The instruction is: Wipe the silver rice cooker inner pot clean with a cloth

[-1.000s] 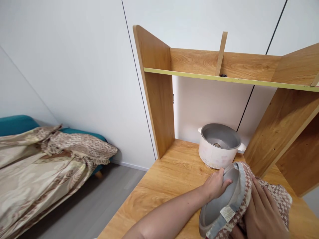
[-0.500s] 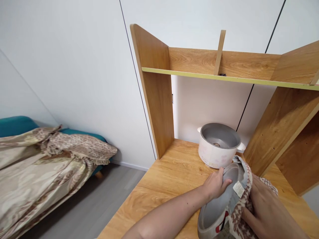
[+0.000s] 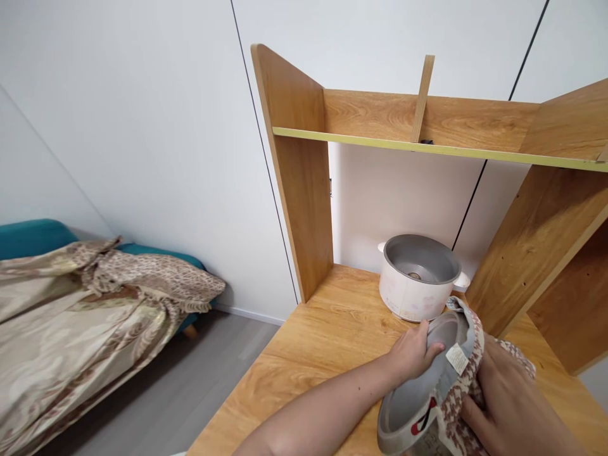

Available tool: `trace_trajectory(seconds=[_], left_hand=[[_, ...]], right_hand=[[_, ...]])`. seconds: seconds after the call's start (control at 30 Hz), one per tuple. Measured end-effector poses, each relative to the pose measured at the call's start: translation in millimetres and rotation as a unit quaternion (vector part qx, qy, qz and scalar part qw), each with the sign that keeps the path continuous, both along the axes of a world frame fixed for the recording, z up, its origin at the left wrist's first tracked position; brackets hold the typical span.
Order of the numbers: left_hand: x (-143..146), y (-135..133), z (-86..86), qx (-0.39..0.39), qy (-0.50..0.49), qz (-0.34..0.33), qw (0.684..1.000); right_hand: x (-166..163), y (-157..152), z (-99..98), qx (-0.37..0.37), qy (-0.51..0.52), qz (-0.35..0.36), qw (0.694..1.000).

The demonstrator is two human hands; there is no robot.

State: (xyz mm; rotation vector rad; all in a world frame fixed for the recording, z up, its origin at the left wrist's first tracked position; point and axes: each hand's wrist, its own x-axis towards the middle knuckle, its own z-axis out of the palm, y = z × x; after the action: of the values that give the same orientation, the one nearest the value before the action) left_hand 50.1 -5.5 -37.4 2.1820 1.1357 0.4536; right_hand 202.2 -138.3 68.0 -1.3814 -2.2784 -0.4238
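Note:
A grey pot [image 3: 411, 396], apparently a cooker's inner pot, is tipped with its open side towards the left. My left hand [image 3: 414, 353] grips its rim, thumb on the inner side. Against the pot's right side, my right hand [image 3: 506, 392] is closed on a brown-and-white patterned cloth [image 3: 458, 411] with a white label. Part of this hand's fingers disappear into the folds. Just beyond stands a white cooker body [image 3: 413, 294] with a grey interior and two side handles.
Both hands are over a wooden desk [image 3: 285, 373]. A wooden shelf unit [image 3: 380, 140] rises at its back, with a slanting side panel [image 3: 536, 247] at right. To the left, a teal sofa [image 3: 38, 237] carries a patterned cover [image 3: 95, 335].
The view shifts very slightly. Both hands keep their hold on the pot and cloth, with hardly any visible movement.

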Motion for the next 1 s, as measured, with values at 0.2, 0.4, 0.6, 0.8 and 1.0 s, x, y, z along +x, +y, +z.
trace_trajectory(seconds=[0.2,0.4,0.6,0.8,1.0], left_hand=[[1.4,2.1,-7.9,0.018,-0.017,-0.004,1.0],[0.5,-0.8,-2.3,0.015,0.0,0.002,1.0],[1.1,-2.4,1.3,0.012,0.004,0.013,1.0],[-0.3,-3.6,5.9,0.016,0.011,0.013,1.0],[-1.7,-5.3,9.2,0.017,0.028,0.018,0.999]], right_hand=[[-4.4,-6.9,-21.6,0.065,-0.054,-0.037,0.996],[-13.4,-18.1,-47.9,0.093,-0.062,-0.072,0.991],[-32.0,-28.3,-55.8,0.094,-0.003,-0.114,0.989],[-18.5,-24.6,-57.1,0.072,0.001,-0.079,0.994],[-2.2,-12.6,-46.6,0.099,-0.077,-0.029,0.992]])
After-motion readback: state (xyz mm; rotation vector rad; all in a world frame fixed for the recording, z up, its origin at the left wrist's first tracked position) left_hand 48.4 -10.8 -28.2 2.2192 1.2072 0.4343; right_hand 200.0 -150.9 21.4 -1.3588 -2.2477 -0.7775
